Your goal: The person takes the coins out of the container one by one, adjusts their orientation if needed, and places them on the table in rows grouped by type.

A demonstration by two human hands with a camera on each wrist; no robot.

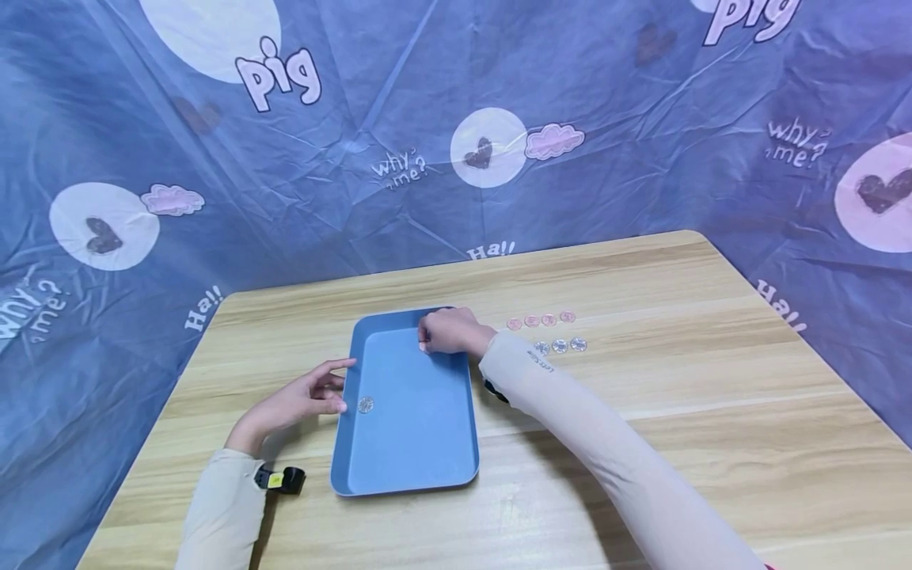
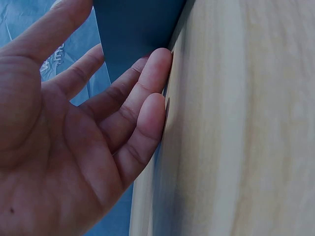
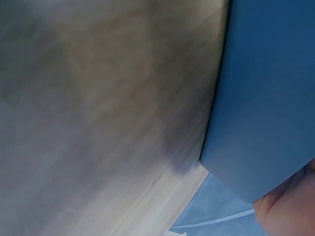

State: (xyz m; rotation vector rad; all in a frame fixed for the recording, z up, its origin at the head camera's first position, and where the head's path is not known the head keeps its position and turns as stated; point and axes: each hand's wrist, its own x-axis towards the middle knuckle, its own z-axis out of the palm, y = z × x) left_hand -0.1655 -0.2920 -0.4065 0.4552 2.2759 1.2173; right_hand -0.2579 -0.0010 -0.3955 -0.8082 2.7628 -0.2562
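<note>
Right hand is gripping the blue rectangular plastic tray at its far rim, mid-frame; left hand, fingers spread, is touching the tray's left wall. Step judged: positioning the tray; next calls for steady sliding.

"pig", "why me?", "Ha!!" on the blue backdrop cloth

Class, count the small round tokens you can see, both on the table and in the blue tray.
8: four pink tokens in a row on the table, three clear tokens just below, one clear token inside the blue tray. The right hand may hide more.
</note>
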